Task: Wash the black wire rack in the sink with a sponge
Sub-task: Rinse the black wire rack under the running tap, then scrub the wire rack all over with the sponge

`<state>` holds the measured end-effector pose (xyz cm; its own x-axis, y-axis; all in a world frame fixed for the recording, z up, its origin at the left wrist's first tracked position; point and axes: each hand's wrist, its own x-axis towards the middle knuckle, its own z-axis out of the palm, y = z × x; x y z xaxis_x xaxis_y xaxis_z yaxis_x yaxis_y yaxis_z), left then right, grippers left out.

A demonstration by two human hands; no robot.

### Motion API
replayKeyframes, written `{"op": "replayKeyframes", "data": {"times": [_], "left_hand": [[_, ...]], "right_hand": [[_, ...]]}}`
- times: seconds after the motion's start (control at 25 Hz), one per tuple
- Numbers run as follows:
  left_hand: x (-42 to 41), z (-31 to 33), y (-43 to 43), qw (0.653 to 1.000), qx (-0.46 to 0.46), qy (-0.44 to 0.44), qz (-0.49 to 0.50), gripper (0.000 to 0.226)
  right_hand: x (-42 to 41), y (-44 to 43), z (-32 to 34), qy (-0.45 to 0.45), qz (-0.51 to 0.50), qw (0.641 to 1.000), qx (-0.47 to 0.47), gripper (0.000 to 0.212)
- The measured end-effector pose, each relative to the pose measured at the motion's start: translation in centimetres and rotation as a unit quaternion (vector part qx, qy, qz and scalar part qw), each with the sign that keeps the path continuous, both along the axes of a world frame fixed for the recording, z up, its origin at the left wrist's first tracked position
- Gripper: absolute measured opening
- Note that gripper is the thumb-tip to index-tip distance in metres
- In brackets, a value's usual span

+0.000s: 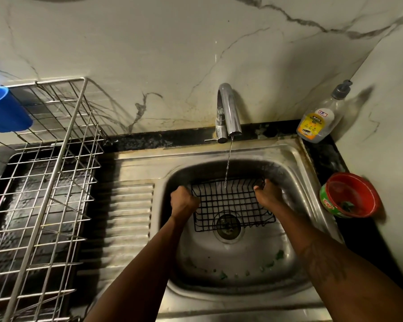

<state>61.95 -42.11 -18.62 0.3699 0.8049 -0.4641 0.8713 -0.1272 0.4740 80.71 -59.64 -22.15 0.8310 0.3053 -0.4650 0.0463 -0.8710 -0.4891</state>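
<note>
The black wire rack (233, 204) sat low in the steel sink (295, 159), tilted over the drain (227, 225), with a thin stream of water (227, 163) from the tap (228, 110) falling onto its far edge. The person's left hand (184, 201) was curled shut around the rack's left rim, and the right hand (269, 194) closed on the right rim, fingers hooked over the wire. It looked like the wetting or rinsing step, the rack held under the flow with both hands. No sponge was in either hand, and I could not see one in the sink. The next move, I judged, would call for freeing one hand, most likely to reach the red tub (351, 195) or the soap bottle (321, 117) on the desk (321, 154) to the right, while the other kept the rack steady against slipping.
</note>
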Motion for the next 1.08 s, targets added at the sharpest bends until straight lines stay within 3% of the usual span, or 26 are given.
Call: {"op": "replayKeyframes", "data": {"times": [0.12, 0.2, 0.32, 0.44, 0.56, 0.68, 0.76, 0.92, 0.96, 1.08], "left_hand": [[1.8, 3.7, -0.6, 0.990, 0.066, -0.124, 0.028, 0.012], [3.8, 6.1, -0.3, 0.977, 0.062, -0.196, 0.051, 0.020], [7.5, 8.7, 0.9, 0.957, -0.020, -0.275, 0.091, 0.039], [10.1, 9.8, 1.7, 0.943, -0.127, -0.295, 0.087, 0.057], [11.0, 10.7, 1.8, 0.919, -0.161, -0.345, 0.099, 0.037], [11.9, 12.6, 0.1, 0.892, -0.174, -0.413, 0.066, 0.038], [12.9, 14.0, -1.6, 0.890, -0.177, -0.419, 0.034, 0.032], [13.4, 14.4, -3.4, 0.877, -0.253, -0.409, 0.021, 0.049], [13.3, 13.9, -3.4, 0.888, -0.245, -0.389, 0.017, 0.048], [12.5, 12.9, -3.6, 0.949, -0.107, -0.294, -0.030, 0.031]], "right_hand": [[-1.3, 0.3, 1.5, -0.048, 0.055, 0.997, -0.006, 0.067], [-1.8, 0.7, 2.5, -0.063, 0.076, 0.995, 0.013, 0.068], [-2.3, 1.1, 3.5, -0.048, 0.103, 0.993, 0.046, 0.061], [-2.7, 0.7, 4.1, -0.020, 0.114, 0.992, 0.050, 0.059], [-3.2, 0.1, 4.6, -0.017, 0.111, 0.992, 0.055, 0.062], [-3.4, 0.0, 5.0, -0.021, 0.107, 0.992, 0.064, 0.060], [-3.5, 0.3, 5.4, -0.016, 0.108, 0.992, 0.067, 0.061], [-3.8, 0.7, 6.8, 0.007, 0.091, 0.992, 0.086, 0.063], [-3.8, 0.7, 7.1, 0.002, 0.095, 0.992, 0.083, 0.062], [-3.8, 0.2, 8.4, -0.021, 0.103, 0.990, 0.093, 0.057]]}}
